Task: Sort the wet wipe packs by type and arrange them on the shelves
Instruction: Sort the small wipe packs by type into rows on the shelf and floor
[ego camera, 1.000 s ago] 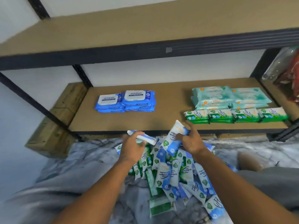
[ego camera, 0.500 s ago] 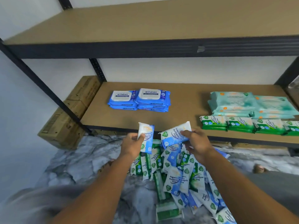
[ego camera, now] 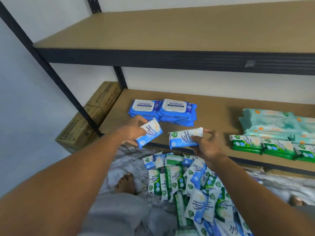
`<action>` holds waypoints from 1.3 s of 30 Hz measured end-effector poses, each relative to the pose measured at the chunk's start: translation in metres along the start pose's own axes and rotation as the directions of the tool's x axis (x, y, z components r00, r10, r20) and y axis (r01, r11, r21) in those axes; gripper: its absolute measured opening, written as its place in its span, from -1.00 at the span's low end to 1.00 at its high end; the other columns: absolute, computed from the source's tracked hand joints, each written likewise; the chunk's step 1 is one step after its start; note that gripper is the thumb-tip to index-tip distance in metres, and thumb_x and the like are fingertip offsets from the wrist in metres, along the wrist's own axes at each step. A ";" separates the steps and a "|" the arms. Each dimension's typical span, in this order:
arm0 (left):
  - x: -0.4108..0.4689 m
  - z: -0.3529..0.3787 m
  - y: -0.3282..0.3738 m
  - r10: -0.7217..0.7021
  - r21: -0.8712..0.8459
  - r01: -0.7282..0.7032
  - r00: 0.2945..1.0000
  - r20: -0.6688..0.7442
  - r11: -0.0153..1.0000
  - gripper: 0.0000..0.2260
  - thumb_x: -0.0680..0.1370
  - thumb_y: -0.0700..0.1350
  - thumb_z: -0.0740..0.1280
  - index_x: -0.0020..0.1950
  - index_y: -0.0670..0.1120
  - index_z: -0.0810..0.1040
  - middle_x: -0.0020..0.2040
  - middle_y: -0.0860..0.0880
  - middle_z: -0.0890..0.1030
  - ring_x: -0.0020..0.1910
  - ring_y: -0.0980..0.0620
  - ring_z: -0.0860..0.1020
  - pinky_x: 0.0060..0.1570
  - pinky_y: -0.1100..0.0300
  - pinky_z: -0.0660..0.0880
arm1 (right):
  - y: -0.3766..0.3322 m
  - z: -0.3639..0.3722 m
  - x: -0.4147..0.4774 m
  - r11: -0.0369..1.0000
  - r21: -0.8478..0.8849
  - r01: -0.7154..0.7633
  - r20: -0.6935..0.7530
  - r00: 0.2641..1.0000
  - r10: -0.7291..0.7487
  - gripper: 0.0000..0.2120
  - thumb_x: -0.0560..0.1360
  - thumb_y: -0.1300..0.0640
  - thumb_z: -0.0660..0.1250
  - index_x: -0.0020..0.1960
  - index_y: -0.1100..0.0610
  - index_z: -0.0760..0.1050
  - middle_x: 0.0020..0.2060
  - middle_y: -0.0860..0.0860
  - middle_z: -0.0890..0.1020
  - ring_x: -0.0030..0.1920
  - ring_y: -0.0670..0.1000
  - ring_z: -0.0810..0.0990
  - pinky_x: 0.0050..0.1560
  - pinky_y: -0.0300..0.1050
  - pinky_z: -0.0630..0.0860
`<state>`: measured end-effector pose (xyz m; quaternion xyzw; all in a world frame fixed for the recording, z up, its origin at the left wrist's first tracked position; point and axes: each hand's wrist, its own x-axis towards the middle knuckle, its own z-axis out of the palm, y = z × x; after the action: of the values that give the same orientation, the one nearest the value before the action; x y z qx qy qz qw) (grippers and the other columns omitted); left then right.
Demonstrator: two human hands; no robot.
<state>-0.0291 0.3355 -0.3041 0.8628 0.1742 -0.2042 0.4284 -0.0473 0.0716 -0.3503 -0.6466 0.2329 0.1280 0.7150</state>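
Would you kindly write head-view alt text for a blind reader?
The left hand holds a blue wipe pack and the right hand a second blue pack at the lower shelf bearing Antabax stacks and green packs; mixed packs lie below.

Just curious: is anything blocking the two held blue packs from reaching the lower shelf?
Nothing visible: bare lower shelf lies behind the left pack and right pack, between the antabax stacks and green packs.

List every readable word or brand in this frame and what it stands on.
"antabax": blue stacks on the lower shelf.
"Fragrance ... Antibacterial Wipes": first blue pack in the left hand; second blue pack in the right hand.
"Pine Antibacterial Wipes": green packs in the floor pile.
Unreadable: teal packs, cardboard boxes, small print.
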 end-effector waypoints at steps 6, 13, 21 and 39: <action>0.061 -0.030 -0.050 0.072 0.234 -0.068 0.997 -0.008 0.970 -0.69 0.51 -0.30 0.30 0.13 0.06 0.45 0.10 -0.11 0.55 -0.04 -0.06 0.58 -0.30 0.05 0.59 | 0.024 0.065 0.046 0.991 -0.113 0.077 -0.002 0.997 -0.078 -0.63 0.55 0.31 0.36 0.17 0.02 0.25 -0.01 0.24 0.56 -0.24 0.17 0.61 -0.60 -0.24 0.38; 0.130 -0.026 -0.088 0.254 0.229 -0.232 0.965 -0.072 0.945 -0.68 0.50 -0.36 0.23 0.05 0.00 0.62 0.03 -0.08 0.59 -0.27 0.08 0.48 -0.40 0.31 0.35 | 0.057 0.117 0.101 0.979 -0.198 0.053 -0.026 0.998 -0.059 -0.75 0.49 0.17 0.41 -0.09 -0.11 0.38 -0.03 0.24 0.65 -0.26 0.22 0.62 -0.33 -0.01 0.50; 0.170 -0.009 -0.123 0.405 0.501 -0.273 0.897 -0.175 0.821 -0.69 0.45 -0.28 0.34 -0.04 0.15 0.62 0.30 -0.02 0.36 0.19 -0.04 0.46 0.20 0.09 0.45 | 0.067 0.127 0.120 0.863 -0.496 0.094 0.012 0.995 -0.101 -0.73 0.50 0.08 0.44 0.14 -0.03 0.45 0.09 0.12 0.56 -0.06 0.13 0.62 -0.01 -0.02 0.59; 0.154 -0.007 -0.170 0.413 0.733 -0.181 0.899 -0.148 0.656 -0.47 0.54 -0.08 0.29 0.51 0.08 0.31 0.50 -0.10 0.24 0.45 -0.13 0.26 0.39 -0.03 0.25 | 0.089 0.189 0.098 -0.079 -0.929 0.360 0.368 0.919 -0.141 -0.39 0.55 -0.01 0.17 0.55 -0.14 0.06 0.50 0.05 0.12 0.44 0.13 0.16 0.29 0.19 0.22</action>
<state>0.0236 0.4574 -0.4913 0.9969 0.0013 -0.0470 0.0633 0.0250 0.2573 -0.4660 -0.9775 -0.1094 0.1687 0.0643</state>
